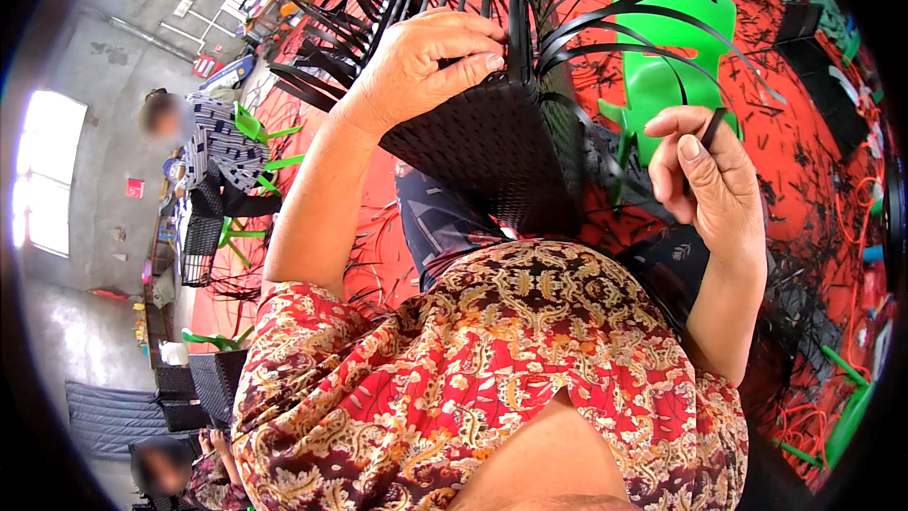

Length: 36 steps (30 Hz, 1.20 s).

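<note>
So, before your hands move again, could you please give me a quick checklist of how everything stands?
1. Left hand at the upper edge of the box-shaped black woven piece: ok, though whether it pinches a strand there, cannot tell.
2. Right hand holding the flat black strip: ok, between thumb and fingers.
3. Where the held strip's other end leads: cannot tell.
4. Loose black strips gathered neatly: not ok, they fan out to both sides, some arching across the green plastic chair.
5. Red floor swept: not ok, black offcuts lie scattered over it.
</note>
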Each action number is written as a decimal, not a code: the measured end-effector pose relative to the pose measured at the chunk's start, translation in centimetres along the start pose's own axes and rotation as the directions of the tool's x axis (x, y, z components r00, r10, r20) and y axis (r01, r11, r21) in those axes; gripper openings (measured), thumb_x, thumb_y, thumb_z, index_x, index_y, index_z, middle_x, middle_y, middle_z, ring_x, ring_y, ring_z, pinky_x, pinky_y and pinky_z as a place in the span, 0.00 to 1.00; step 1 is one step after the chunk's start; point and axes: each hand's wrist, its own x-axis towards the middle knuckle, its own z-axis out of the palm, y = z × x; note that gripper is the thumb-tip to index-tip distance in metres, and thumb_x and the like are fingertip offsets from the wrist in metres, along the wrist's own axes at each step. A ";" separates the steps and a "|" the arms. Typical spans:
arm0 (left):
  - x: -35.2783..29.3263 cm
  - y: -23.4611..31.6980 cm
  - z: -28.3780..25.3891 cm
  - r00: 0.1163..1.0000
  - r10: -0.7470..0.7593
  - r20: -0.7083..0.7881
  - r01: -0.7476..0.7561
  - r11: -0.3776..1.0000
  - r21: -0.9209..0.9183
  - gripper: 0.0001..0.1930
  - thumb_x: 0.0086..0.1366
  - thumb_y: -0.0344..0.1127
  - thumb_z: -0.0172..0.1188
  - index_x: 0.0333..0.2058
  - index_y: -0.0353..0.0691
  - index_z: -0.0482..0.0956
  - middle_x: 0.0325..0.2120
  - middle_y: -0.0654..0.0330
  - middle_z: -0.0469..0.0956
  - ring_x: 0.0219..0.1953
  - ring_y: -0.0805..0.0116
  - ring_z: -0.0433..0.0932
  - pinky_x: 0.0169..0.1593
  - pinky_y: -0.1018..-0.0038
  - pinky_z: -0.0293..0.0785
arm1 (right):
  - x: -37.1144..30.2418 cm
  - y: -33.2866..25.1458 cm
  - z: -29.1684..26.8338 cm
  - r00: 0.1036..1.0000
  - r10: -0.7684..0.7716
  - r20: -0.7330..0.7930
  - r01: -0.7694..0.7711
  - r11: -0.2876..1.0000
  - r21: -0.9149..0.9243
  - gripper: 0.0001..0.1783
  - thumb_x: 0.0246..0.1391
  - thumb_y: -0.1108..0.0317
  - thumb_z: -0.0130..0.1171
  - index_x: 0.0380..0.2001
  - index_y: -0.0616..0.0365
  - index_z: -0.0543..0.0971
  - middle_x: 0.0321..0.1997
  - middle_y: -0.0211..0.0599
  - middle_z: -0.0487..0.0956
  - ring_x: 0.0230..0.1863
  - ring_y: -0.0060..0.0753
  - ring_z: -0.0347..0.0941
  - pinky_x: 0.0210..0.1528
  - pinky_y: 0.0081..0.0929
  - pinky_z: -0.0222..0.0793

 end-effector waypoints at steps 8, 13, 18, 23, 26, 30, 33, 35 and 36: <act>3.2 0.4 1.8 0.999 -0.005 0.033 0.011 0.986 -0.164 0.06 0.60 0.30 0.59 0.32 0.32 0.78 0.34 0.58 0.79 0.40 0.64 0.77 0.45 0.73 0.72 | 0.7 -1.5 -0.2 0.939 -0.174 -0.298 0.192 0.981 0.032 0.16 0.63 0.55 0.48 0.34 0.57 0.73 0.22 0.21 0.66 0.24 0.11 0.59 0.23 0.12 0.52; 4.4 0.7 2.4 1.000 0.012 0.025 -0.006 0.979 -0.204 0.06 0.61 0.29 0.58 0.31 0.31 0.77 0.33 0.57 0.78 0.39 0.64 0.77 0.45 0.73 0.70 | 1.3 -0.3 -1.5 0.984 -0.114 -0.135 0.110 0.993 -0.033 0.15 0.64 0.60 0.48 0.27 0.57 0.74 0.20 0.20 0.65 0.20 0.09 0.56 0.20 0.09 0.50; 3.7 0.1 2.2 1.000 -0.011 0.019 0.016 0.960 -0.279 0.05 0.60 0.28 0.58 0.31 0.31 0.78 0.32 0.58 0.76 0.38 0.67 0.74 0.45 0.74 0.67 | 2.1 2.1 -1.1 0.999 -0.029 -0.024 0.030 0.999 0.026 0.15 0.64 0.59 0.46 0.30 0.58 0.75 0.19 0.21 0.65 0.20 0.11 0.56 0.22 0.11 0.51; 2.4 0.0 0.9 0.994 -0.110 0.009 0.108 0.954 -0.279 0.06 0.59 0.28 0.58 0.30 0.30 0.78 0.33 0.57 0.76 0.38 0.68 0.73 0.44 0.75 0.67 | 3.6 3.5 -0.7 0.997 -0.005 0.073 -0.005 0.991 0.134 0.12 0.64 0.60 0.46 0.34 0.57 0.72 0.18 0.22 0.64 0.18 0.12 0.55 0.20 0.12 0.50; 1.4 -0.6 0.4 0.987 -0.161 -0.021 0.147 0.937 -0.317 0.06 0.58 0.28 0.58 0.30 0.30 0.79 0.34 0.55 0.76 0.38 0.68 0.73 0.44 0.75 0.67 | 4.6 3.9 -0.4 0.992 0.010 0.122 -0.032 0.982 0.183 0.09 0.63 0.64 0.48 0.33 0.57 0.70 0.17 0.23 0.66 0.17 0.12 0.57 0.19 0.13 0.51; 0.1 -1.4 -0.3 0.981 -0.191 -0.035 0.168 0.924 -0.344 0.05 0.59 0.26 0.58 0.29 0.29 0.78 0.33 0.56 0.76 0.38 0.68 0.73 0.44 0.75 0.67 | 5.8 4.2 0.8 0.988 0.000 0.155 -0.029 0.982 0.184 0.08 0.61 0.66 0.52 0.30 0.57 0.73 0.19 0.23 0.69 0.18 0.12 0.60 0.19 0.12 0.54; -1.3 -2.3 -0.6 0.971 -0.234 -0.054 0.201 0.915 -0.350 0.05 0.59 0.28 0.59 0.29 0.30 0.78 0.32 0.58 0.76 0.37 0.69 0.74 0.43 0.76 0.68 | 6.9 3.4 2.1 0.991 -0.036 0.132 0.020 0.992 0.122 0.10 0.60 0.64 0.54 0.28 0.57 0.75 0.19 0.22 0.70 0.18 0.10 0.61 0.18 0.11 0.54; -1.1 -2.4 -0.2 0.958 -0.277 -0.068 0.237 0.905 -0.354 0.07 0.60 0.31 0.60 0.28 0.32 0.79 0.30 0.61 0.78 0.35 0.71 0.75 0.41 0.77 0.70 | 7.7 2.0 2.5 0.990 -0.042 0.135 0.039 0.999 0.028 0.11 0.59 0.63 0.55 0.27 0.57 0.75 0.18 0.21 0.69 0.17 0.09 0.60 0.18 0.11 0.54; -1.0 -1.9 -0.1 0.948 -0.314 -0.053 0.277 0.895 -0.349 0.07 0.60 0.32 0.60 0.29 0.32 0.79 0.30 0.61 0.78 0.35 0.71 0.75 0.41 0.77 0.70 | 8.1 1.3 3.0 0.990 -0.045 0.131 0.047 0.999 -0.012 0.13 0.60 0.61 0.55 0.25 0.57 0.75 0.16 0.20 0.68 0.16 0.08 0.59 0.17 0.11 0.54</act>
